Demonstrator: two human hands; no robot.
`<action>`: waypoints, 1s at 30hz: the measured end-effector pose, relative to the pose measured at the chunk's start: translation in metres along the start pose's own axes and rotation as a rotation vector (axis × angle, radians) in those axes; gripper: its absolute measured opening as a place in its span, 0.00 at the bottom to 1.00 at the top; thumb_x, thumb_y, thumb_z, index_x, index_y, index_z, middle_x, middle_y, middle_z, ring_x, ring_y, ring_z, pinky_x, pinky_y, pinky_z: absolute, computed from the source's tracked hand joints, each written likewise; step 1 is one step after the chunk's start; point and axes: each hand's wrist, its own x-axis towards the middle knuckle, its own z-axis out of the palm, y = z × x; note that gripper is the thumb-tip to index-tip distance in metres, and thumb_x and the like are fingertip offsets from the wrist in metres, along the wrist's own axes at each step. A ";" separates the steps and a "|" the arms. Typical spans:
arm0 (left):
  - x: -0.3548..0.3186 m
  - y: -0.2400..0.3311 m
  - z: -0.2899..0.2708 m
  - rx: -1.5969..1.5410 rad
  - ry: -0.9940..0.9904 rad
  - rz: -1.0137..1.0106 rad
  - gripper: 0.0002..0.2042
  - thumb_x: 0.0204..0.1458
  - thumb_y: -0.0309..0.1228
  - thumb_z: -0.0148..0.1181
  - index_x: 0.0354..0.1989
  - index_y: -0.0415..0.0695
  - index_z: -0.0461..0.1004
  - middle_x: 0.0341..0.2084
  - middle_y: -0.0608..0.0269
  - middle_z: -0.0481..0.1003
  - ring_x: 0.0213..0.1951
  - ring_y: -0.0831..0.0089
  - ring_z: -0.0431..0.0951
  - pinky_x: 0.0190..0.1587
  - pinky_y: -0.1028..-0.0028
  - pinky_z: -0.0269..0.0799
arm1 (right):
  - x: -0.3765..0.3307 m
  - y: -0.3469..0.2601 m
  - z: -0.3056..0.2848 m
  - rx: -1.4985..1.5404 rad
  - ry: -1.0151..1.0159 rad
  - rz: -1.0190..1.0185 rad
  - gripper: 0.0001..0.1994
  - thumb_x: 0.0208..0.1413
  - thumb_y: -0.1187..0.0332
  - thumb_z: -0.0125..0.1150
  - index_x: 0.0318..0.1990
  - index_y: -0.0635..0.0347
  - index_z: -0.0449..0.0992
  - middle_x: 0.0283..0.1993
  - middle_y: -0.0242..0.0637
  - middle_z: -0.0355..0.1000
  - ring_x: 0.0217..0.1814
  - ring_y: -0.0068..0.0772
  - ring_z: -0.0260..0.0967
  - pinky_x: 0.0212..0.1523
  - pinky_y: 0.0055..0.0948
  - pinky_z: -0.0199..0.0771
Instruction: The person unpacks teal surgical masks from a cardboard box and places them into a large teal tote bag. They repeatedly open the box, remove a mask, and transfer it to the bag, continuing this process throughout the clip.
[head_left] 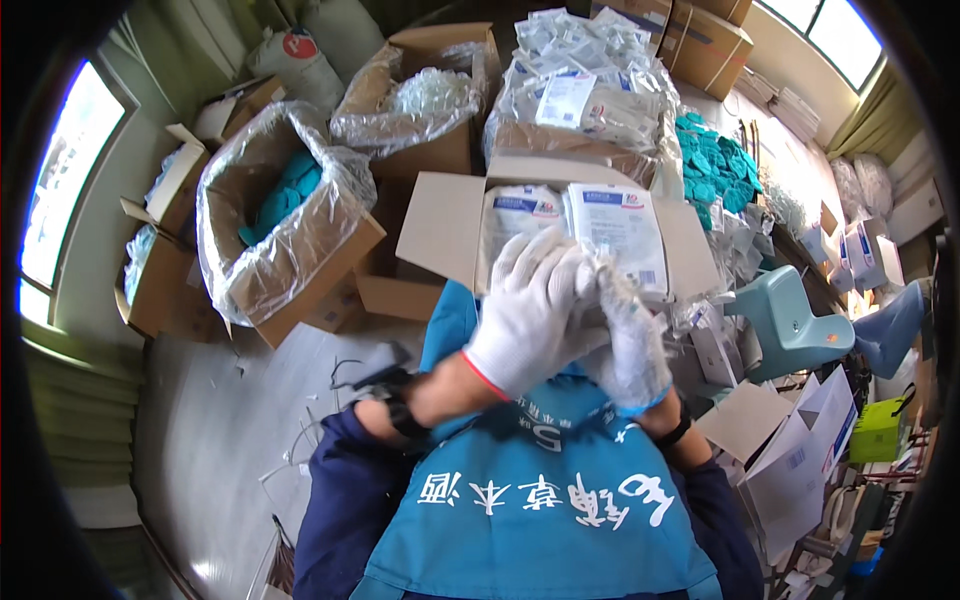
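My left hand [530, 315], in a white knit glove with a red cuff edge, is raised in front of my chest. Its fingers are stretched out and lie close together. Against it stands my right hand [632, 340], in a greyer, fuzzy white glove with a blue cuff edge. Its fingers also point up and look extended, though the left hand partly covers them. I see nothing held between the palms, which are partly hidden. Just beyond the hands, an open carton [440, 235] contains white printed packets [618, 225] in two stacks.
Behind the carton, a plastic-lined box [575, 145] overflows with packets. At left, another lined box [290, 270] holds teal items [290, 195]. More teal pieces [715, 165] are piled at right, near a light-blue plastic chair [785, 320]. White cartons [790, 470] stand at lower right.
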 end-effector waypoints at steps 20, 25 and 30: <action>0.194 -0.192 -0.111 0.710 0.612 0.027 0.15 0.55 0.38 0.63 0.46 0.42 0.75 0.45 0.50 0.77 0.45 0.56 0.78 0.44 0.63 0.75 | -0.034 -0.024 -0.028 -0.708 -0.186 -0.022 0.11 0.68 0.68 0.51 0.45 0.67 0.76 0.41 0.39 0.77 0.41 0.26 0.76 0.45 0.26 0.78; 0.174 -0.243 -0.053 0.707 -0.350 -0.379 0.40 0.42 0.48 0.69 0.63 0.39 0.64 0.58 0.36 0.69 0.57 0.47 0.73 0.59 0.61 0.68 | -0.039 -0.034 -0.037 -0.810 -0.129 -0.039 0.10 0.67 0.70 0.52 0.42 0.67 0.77 0.39 0.38 0.77 0.39 0.24 0.75 0.43 0.23 0.76; 0.130 -0.151 0.026 -0.362 -0.677 -0.722 0.24 0.55 0.39 0.62 0.56 0.37 0.70 0.45 0.47 0.78 0.40 0.59 0.82 0.45 0.66 0.78 | -0.031 -0.047 -0.054 -0.932 0.102 -0.322 0.07 0.64 0.73 0.54 0.38 0.66 0.78 0.36 0.38 0.77 0.35 0.26 0.76 0.38 0.22 0.75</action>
